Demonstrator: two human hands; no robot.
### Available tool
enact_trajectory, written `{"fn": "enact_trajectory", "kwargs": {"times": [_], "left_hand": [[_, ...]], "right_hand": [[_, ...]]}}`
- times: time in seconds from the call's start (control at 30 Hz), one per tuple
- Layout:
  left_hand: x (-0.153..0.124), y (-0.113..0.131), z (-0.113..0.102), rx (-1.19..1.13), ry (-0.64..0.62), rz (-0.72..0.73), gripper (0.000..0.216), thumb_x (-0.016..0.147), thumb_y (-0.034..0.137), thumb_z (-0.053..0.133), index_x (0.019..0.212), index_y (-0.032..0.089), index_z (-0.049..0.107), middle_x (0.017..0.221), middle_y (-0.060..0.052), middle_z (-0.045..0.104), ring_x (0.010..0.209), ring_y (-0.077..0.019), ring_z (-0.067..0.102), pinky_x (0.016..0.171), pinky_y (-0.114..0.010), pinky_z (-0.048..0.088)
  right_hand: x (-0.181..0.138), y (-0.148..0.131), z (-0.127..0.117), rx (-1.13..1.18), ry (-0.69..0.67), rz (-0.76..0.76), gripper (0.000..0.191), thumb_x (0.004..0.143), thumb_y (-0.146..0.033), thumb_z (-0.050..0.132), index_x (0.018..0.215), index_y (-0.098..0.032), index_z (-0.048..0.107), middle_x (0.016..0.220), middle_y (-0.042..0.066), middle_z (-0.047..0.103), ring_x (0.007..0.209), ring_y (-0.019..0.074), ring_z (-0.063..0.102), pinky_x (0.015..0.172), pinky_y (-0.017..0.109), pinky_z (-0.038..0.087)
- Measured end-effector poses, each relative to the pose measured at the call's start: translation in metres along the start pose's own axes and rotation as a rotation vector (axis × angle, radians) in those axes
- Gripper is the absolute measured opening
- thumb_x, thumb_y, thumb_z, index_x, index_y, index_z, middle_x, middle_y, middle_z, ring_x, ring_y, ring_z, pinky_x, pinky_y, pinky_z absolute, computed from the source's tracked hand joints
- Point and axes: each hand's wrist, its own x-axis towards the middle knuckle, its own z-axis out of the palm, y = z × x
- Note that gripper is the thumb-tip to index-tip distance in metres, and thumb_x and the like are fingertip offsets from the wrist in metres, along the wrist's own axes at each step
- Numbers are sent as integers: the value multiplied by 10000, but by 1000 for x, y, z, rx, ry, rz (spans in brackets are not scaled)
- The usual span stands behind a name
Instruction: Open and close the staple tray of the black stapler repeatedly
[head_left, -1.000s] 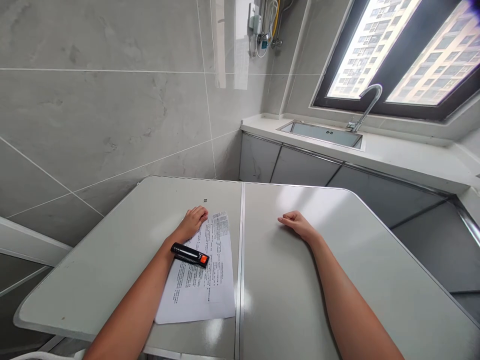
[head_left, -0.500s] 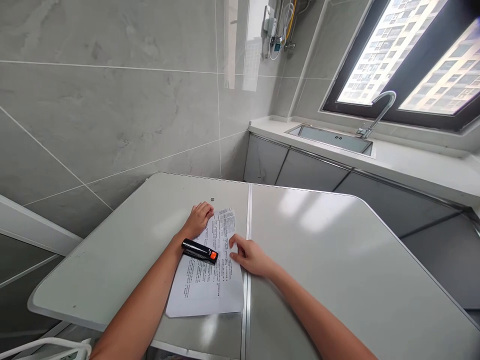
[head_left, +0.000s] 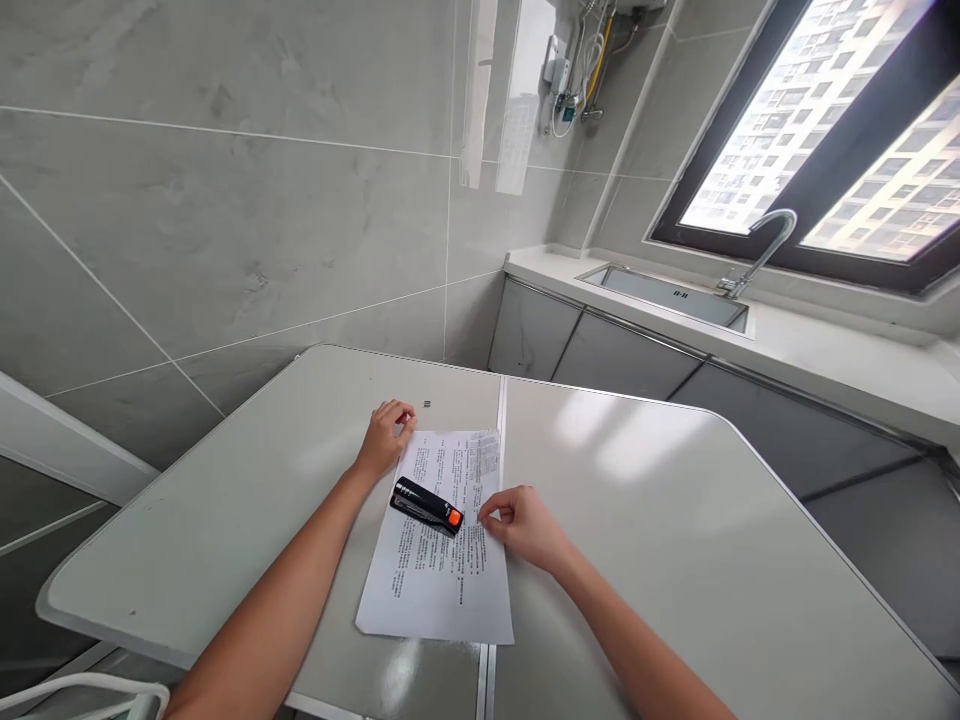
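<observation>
A printed sheet of paper [head_left: 442, 570] lies on a grey folding table [head_left: 660, 520], straddling the table's middle seam. A black stapler with an orange end [head_left: 427, 505] rests on the upper part of the sheet. My left hand [head_left: 384, 438] sits at the paper's far left corner with its fingers curled onto the edge. My right hand [head_left: 525, 525] is at the paper's right side, next to the stapler's orange end, with thumb and fingers pinched at the sheet.
A tiled wall [head_left: 225, 200] rises behind the table. A counter with a sink [head_left: 667, 293] and a curved faucet [head_left: 765, 245] runs under a window [head_left: 840, 140] at the right. A white curved frame [head_left: 82, 690] shows at the bottom left.
My right hand came from the table's right half onto the paper's right side. The paper with the stapler on it has shifted right and straightened across the seam. The camera has panned slightly.
</observation>
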Motion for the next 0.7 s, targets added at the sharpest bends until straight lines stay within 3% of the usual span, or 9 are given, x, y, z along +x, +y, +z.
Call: {"fn": "enact_trajectory", "kwargs": {"times": [0.23,0.4,0.53,0.7], "left_hand": [[-1,6,4,-5,-171,100,105,953,186,522,894,222,601,823,-20,610,819,-197,564,853,-355,438],[-7,24,2,-121,-406,154,112,981,200,496,926,221,591,895,-33,631,847,-189,571,857,-349,465],[-10,36,5,-111,-586,245,117,968,207,532,964,233,646,964,-35,664,878,-192,592,897,-363,465],[-10,39,9,-69,-616,267,139,960,239,556,1026,248,678,1056,-60,672,975,-221,616,936,-382,464]], "right_hand": [[-24,18,-40,36,-36,33,178,781,-238,607,793,-199,781,507,-66,341,515,96,274,532,263,252],[-33,30,-51,149,-119,103,177,774,-277,625,795,-181,772,475,-62,387,469,103,373,528,258,373],[-34,33,-60,108,-106,103,185,742,-253,628,785,-188,796,473,-56,401,473,95,337,499,255,314],[-37,39,-72,68,-128,143,201,749,-282,638,801,-195,812,482,-28,532,447,97,366,479,264,283]]}}
